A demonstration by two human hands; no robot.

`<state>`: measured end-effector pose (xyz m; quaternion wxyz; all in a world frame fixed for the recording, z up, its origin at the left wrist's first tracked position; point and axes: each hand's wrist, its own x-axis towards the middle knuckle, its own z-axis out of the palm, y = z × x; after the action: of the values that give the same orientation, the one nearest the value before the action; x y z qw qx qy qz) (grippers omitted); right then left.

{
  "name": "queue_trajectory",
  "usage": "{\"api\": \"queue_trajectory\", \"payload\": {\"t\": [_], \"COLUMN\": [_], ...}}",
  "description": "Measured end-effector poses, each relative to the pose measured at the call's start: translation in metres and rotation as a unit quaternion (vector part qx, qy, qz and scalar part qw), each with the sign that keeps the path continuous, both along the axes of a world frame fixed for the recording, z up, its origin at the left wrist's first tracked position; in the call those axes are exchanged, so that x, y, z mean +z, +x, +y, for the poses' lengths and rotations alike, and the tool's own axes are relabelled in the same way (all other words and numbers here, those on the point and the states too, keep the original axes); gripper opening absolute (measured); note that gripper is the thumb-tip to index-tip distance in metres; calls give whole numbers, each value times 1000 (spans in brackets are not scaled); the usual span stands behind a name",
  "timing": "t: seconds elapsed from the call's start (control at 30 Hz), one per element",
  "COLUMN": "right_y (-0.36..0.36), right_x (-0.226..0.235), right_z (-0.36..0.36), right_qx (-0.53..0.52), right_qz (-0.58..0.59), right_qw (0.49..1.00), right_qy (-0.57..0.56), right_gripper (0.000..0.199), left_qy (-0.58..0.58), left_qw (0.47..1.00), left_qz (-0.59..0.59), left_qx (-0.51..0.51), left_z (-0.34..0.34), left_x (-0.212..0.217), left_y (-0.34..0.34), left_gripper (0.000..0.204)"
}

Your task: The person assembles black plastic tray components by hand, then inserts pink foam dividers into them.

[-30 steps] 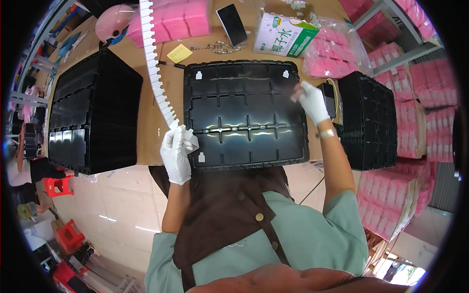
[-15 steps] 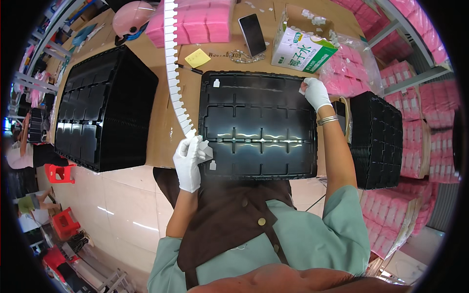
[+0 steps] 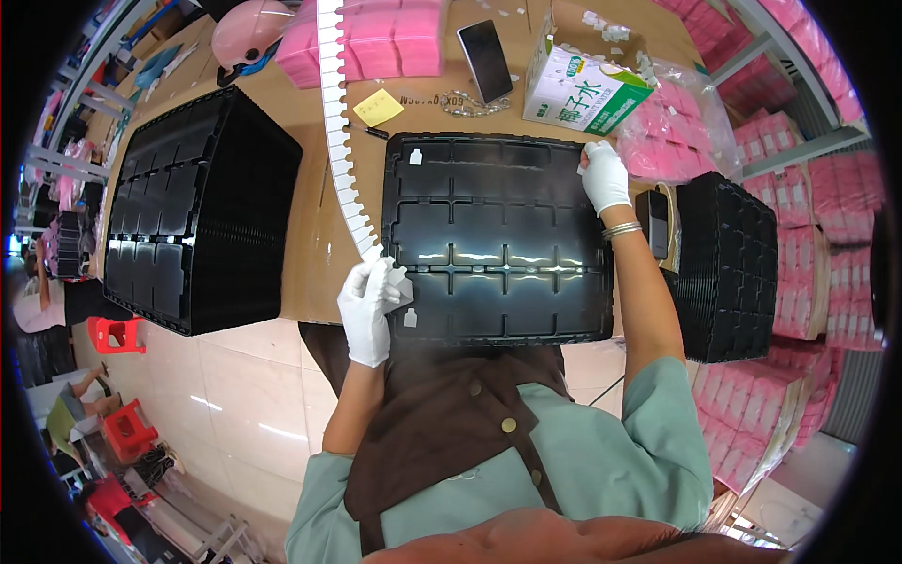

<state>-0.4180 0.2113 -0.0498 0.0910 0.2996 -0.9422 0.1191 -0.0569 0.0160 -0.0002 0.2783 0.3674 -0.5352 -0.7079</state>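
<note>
A black moulded tray [image 3: 498,235] with several compartments lies on the brown table in front of me. My left hand [image 3: 368,305], in a white glove, grips the near end of a long white notched strip [image 3: 335,122] that runs up the table to the far edge; it sits at the tray's near left corner. My right hand [image 3: 604,175], also gloved, rests fingers-down on the tray's far right corner and seems to press a small white tag there. Small white tags [image 3: 415,157] sit in two of the tray's left compartments.
Stacks of black trays stand at the left [image 3: 193,207] and right [image 3: 728,263]. At the back lie pink packs [image 3: 376,42], a phone [image 3: 485,47], a yellow note [image 3: 379,106], a carton [image 3: 581,80] and a bag of pink items [image 3: 672,132]. Pink boxes fill shelves at the right.
My right hand has moved from the tray's right edge up to its far right corner. My left hand keeps hold of the strip by the near left corner.
</note>
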Motion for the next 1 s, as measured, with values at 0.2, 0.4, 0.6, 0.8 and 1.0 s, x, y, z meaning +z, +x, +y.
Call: {"api": "queue_trajectory", "payload": {"t": [0.2,0.4,0.6,0.8,1.0], "right_y": [-42,73,100,92,113], "right_x": [-15,55,15,19,0], "right_z": [32,-96,-196,-209,-225], "right_qx": [26,137,210,176,137], "right_qz": [-200,-224,-195,-232,-110], "right_qw": [958,932,949,955,983], "right_qy": [-206,-252,-128,-63,-51], "right_gripper": [7,8,15,13,6], "left_qy": [9,-8,-13,14,31], "left_qw": [1000,1000,1000,1000,999], "left_qz": [0,-5,-1,-15,-5], "left_qx": [5,15,7,23,9], "left_z": [-4,-6,1,-10,-13], "left_x": [-1,1,25,14,10], "left_y": [3,8,13,31,29], "left_gripper": [20,17,19,16,17]}}
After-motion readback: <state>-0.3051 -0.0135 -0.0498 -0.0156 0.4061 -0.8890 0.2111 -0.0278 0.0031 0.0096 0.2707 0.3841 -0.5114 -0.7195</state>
